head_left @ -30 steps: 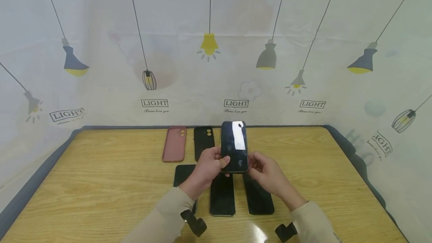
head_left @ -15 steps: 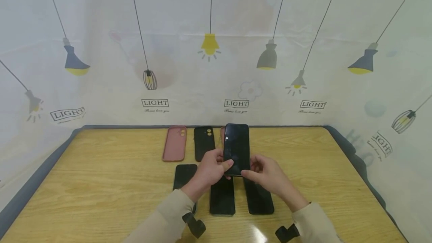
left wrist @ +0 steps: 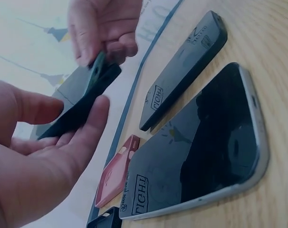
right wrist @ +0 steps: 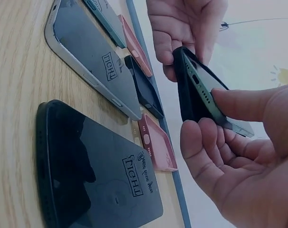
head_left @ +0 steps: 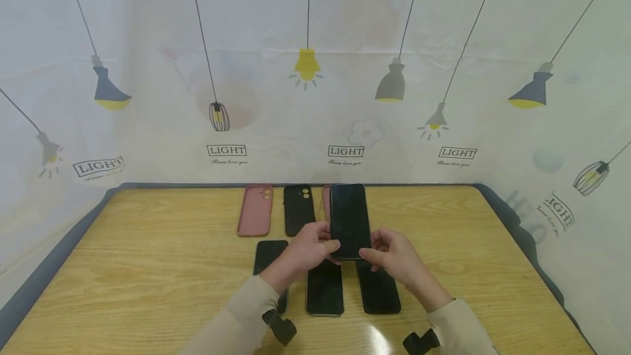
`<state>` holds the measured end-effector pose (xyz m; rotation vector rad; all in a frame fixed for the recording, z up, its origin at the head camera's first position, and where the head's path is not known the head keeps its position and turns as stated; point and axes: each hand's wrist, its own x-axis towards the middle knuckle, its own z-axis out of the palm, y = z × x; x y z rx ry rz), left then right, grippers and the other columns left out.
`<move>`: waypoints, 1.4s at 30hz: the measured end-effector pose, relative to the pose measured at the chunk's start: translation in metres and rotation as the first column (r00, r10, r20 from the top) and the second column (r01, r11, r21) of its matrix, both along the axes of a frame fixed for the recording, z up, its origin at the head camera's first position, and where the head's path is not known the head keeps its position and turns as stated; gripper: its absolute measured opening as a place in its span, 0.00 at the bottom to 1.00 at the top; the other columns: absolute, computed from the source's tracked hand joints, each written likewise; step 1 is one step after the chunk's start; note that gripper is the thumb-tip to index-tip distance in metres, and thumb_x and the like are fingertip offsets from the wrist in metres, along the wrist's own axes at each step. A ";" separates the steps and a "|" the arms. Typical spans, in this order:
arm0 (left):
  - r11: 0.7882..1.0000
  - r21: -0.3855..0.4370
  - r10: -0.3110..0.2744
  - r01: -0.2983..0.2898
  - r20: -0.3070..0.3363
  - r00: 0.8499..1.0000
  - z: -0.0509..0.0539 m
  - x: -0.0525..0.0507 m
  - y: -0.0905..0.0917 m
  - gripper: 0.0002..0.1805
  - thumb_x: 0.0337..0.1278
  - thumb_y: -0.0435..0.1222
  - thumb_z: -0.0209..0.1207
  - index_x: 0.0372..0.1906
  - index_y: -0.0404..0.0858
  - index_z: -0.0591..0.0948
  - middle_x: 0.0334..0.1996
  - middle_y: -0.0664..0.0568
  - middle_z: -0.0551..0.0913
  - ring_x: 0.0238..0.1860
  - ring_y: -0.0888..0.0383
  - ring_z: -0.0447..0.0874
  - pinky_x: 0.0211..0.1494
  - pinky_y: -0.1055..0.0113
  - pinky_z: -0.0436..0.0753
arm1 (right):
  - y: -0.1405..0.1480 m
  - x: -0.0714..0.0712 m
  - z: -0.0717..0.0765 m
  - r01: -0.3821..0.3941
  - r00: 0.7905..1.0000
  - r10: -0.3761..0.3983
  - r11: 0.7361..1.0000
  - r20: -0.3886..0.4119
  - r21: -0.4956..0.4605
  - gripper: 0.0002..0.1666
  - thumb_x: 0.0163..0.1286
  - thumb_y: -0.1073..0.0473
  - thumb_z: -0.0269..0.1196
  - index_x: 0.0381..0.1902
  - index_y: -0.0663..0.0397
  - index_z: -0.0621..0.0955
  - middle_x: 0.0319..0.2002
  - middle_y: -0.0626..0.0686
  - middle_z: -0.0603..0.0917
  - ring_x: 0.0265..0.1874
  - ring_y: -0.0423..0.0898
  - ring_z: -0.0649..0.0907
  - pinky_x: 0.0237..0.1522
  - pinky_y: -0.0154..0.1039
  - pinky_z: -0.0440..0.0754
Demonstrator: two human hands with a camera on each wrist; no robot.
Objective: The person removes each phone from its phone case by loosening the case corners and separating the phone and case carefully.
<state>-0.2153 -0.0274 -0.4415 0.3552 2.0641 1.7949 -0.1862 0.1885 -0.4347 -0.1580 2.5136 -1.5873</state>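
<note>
A phone with a green edge (right wrist: 203, 90) sits askew in a black phone case (right wrist: 184, 92), its bottom end standing out of the case. Seen from the head, its dark screen (head_left: 350, 218) faces up above the table. My left hand (head_left: 308, 248) grips the cased phone by its left side, thumb over the front and fingers beneath, as the left wrist view also shows. My right hand (head_left: 391, 253) pinches the lower right corner, with the thumb on the phone's edge and the fingers under it. The far end of the case is hidden in both wrist views.
On the wooden table (head_left: 148, 256) lie a left phone (head_left: 270, 256), a middle phone (head_left: 324, 289) and a right phone (head_left: 379, 292). Behind them are a pink case (head_left: 254, 210), a black case (head_left: 298, 207) and another pink case (head_left: 326, 201), mostly covered by the held phone.
The held phone has shifted slightly right and down and tilted, so the bright screen reflection is gone. My right thumb has come onto its lower corner. A pink case behind has come into sight.
</note>
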 end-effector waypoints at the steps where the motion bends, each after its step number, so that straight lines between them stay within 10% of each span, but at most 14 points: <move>1: 1.000 0.011 -0.029 0.029 -0.001 1.000 0.001 0.000 -0.001 0.04 0.73 0.26 0.55 0.45 0.27 0.76 0.36 0.41 0.79 0.39 0.43 0.87 0.48 0.48 0.88 | 0.001 0.000 0.000 0.002 1.000 -0.002 1.000 0.002 -0.007 0.11 0.69 0.64 0.70 0.39 0.64 0.77 0.28 0.52 0.78 0.24 0.48 0.83 0.33 0.47 0.87; 6: 0.997 0.021 -0.079 0.078 0.006 0.997 -0.001 -0.002 -0.002 0.06 0.74 0.24 0.52 0.36 0.31 0.70 0.29 0.47 0.70 0.36 0.39 0.87 0.50 0.47 0.87 | 0.005 0.001 -0.001 -0.003 1.000 0.004 0.999 0.012 -0.045 0.11 0.69 0.65 0.69 0.40 0.66 0.77 0.28 0.53 0.81 0.24 0.48 0.83 0.33 0.48 0.88; 15: 0.998 0.023 -0.066 0.065 0.034 0.997 -0.003 0.000 0.002 0.16 0.74 0.24 0.53 0.61 0.23 0.75 0.49 0.34 0.84 0.45 0.39 0.89 0.51 0.48 0.87 | 0.011 -0.001 -0.005 -0.042 0.999 0.045 0.993 0.026 -0.108 0.12 0.72 0.66 0.66 0.44 0.72 0.76 0.30 0.56 0.84 0.26 0.47 0.85 0.32 0.46 0.89; 42: 0.999 -0.007 -0.046 0.046 0.011 0.999 -0.009 -0.009 0.010 0.06 0.72 0.21 0.53 0.48 0.24 0.77 0.40 0.37 0.83 0.42 0.41 0.89 0.46 0.52 0.89 | 0.025 -0.014 -0.004 -0.078 0.991 0.091 0.988 0.093 -0.133 0.13 0.72 0.66 0.66 0.46 0.74 0.78 0.31 0.58 0.85 0.26 0.47 0.85 0.33 0.46 0.89</move>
